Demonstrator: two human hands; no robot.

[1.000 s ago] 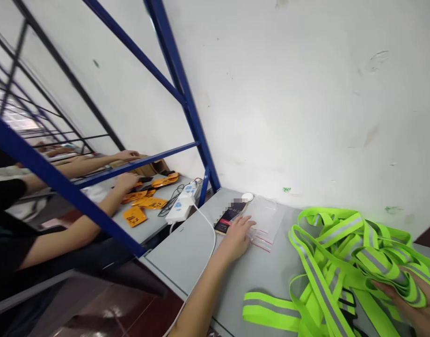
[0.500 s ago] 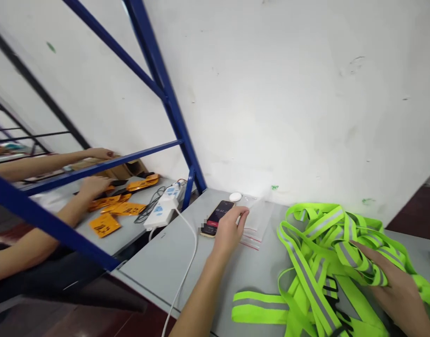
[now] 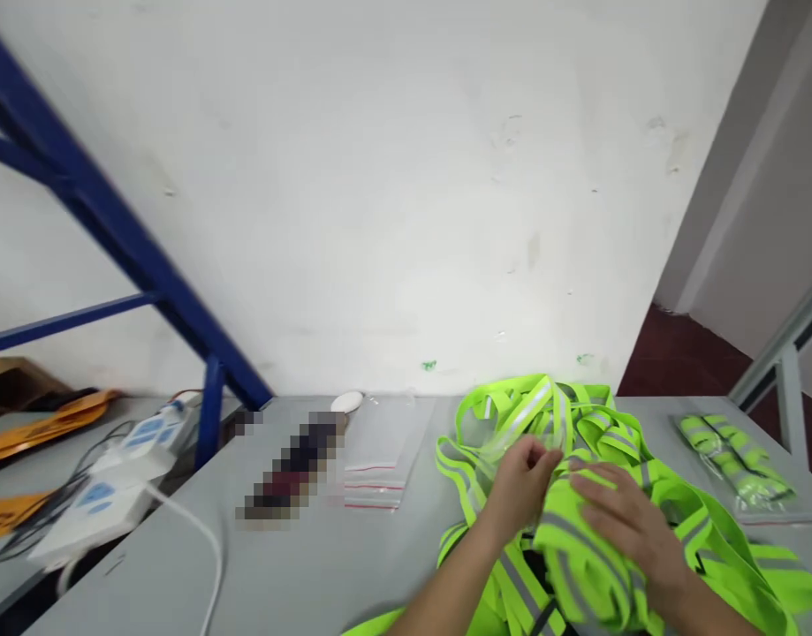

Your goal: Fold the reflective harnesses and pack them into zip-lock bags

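My right hand (image 3: 634, 521) is wrapped over a rolled bundle of neon-green reflective strap (image 3: 581, 556) with grey stripes. Close against the bundle's left side, my left hand (image 3: 521, 486) is closed in a pinch on a thin clear plastic bag (image 3: 490, 449), whose film shows faintly beside the fingers. Under and behind both hands lies a loose heap of the same green strap (image 3: 531, 406), with some black parts among it. More clear zip bags (image 3: 372, 450) with red seal lines lie in a stack to the left.
A filled bag of green strap (image 3: 733, 459) rests at the right of the grey table (image 3: 173, 574). Farther left are a blurred-out phone (image 3: 296, 464), a white round object (image 3: 346, 403), a white cable, power strips (image 3: 107, 503) and a blue metal frame (image 3: 140, 238). Orange packets (image 3: 48, 428) lie beyond the frame.
My left hand has moved right from the zip bags to the rolled bundle, bringing a clear bag. My right hand still holds green strap. The view has turned right, revealing the filled bag.
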